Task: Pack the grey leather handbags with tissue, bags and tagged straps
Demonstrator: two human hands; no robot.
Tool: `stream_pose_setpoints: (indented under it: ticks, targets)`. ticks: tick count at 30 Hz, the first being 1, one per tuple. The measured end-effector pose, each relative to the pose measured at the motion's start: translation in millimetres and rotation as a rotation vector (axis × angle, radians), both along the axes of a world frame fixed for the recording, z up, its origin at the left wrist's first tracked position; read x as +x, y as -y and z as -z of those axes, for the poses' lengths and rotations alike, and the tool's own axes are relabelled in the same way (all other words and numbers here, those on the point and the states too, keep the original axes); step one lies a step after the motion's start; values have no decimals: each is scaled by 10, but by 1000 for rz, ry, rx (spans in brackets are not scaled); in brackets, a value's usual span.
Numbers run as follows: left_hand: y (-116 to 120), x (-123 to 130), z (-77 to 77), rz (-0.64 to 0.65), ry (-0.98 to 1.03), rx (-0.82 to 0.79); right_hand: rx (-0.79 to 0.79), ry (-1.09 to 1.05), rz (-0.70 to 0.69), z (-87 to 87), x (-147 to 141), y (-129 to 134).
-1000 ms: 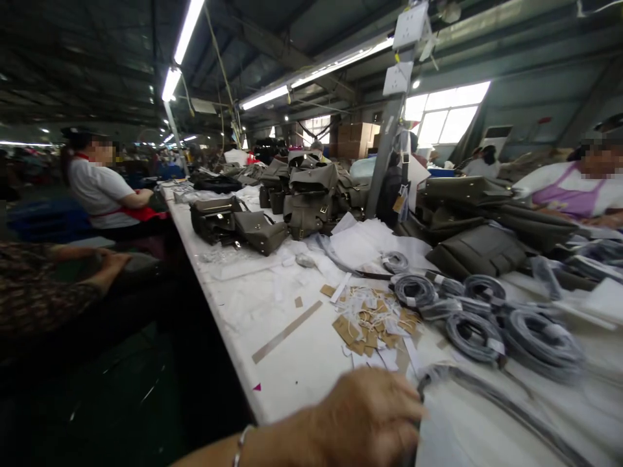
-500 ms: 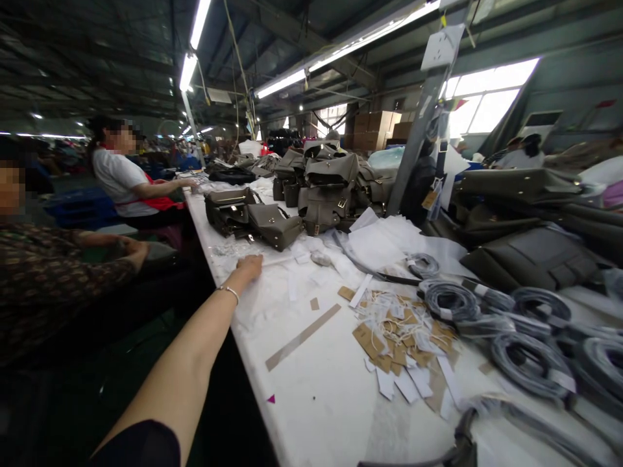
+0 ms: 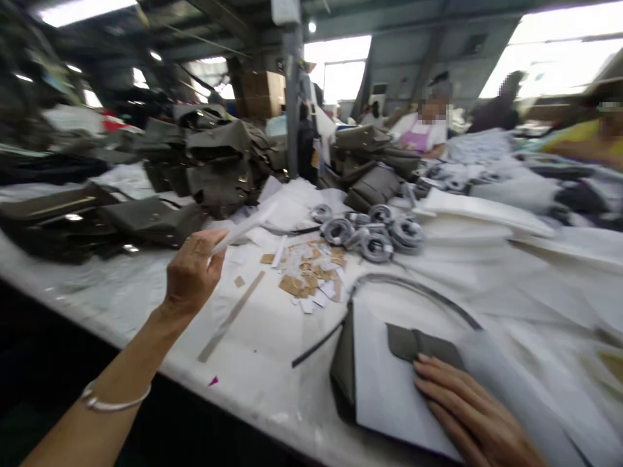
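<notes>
My left hand [image 3: 195, 269] is raised over the table, fingers closed around a long, thin white strip [image 3: 249, 224]. Motion blur hides whether the strip is paper or something stiffer. At the lower right, my right hand [image 3: 474, 412] lies flat, fingers stretched out, on a dark olive handbag [image 3: 344, 370]. A white sheet [image 3: 389, 392] covers much of the bag's front, and a flap [image 3: 423, 344] shows above it. The bag's strap [image 3: 413, 280] loops out behind it on the table.
Brown and white tags [image 3: 311, 269] lie heaped mid-table beside several wrapped coiled straps [image 3: 377, 246]. More olive bags [image 3: 219, 175] are piled behind, near a metal post [image 3: 293, 97]. White sheets [image 3: 487, 227] spread at right. A person [image 3: 421, 133] sits across the table.
The view has swung to the right. My left hand has come back from the far table edge and now visibly holds the white strip. My right hand and the handbag have come into view.
</notes>
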State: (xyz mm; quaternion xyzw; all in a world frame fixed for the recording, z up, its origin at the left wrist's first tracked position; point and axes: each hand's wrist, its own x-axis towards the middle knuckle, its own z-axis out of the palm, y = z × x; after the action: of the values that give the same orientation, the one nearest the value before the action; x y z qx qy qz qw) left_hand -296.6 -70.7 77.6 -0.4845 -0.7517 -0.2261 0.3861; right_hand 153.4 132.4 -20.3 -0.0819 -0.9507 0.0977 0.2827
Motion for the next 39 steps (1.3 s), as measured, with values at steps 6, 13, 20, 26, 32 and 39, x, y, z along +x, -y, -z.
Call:
stream_pose_setpoints:
  ticks: [6, 13, 20, 26, 32, 39]
  targets:
    - [-910, 2184, -105, 503, -199, -259, 24, -30, 170, -228, 36, 127]
    - [-1119, 3230, 399, 541, -162, -624, -33, -99, 100, -197, 351, 353]
    - [-834, 3251, 621, 506, -184, -561, 32, -260, 135, -368, 538, 370]
    - [-809, 3144, 681, 557, -106, -386, 115, -58, 226, -496, 464, 232]
    - [-802, 3113, 729, 591, 18, -212, 117, -25, 209, -355, 477, 202]
    - [-751, 3062, 824, 686, 114, -286, 203, -40, 140, -334, 478, 262]
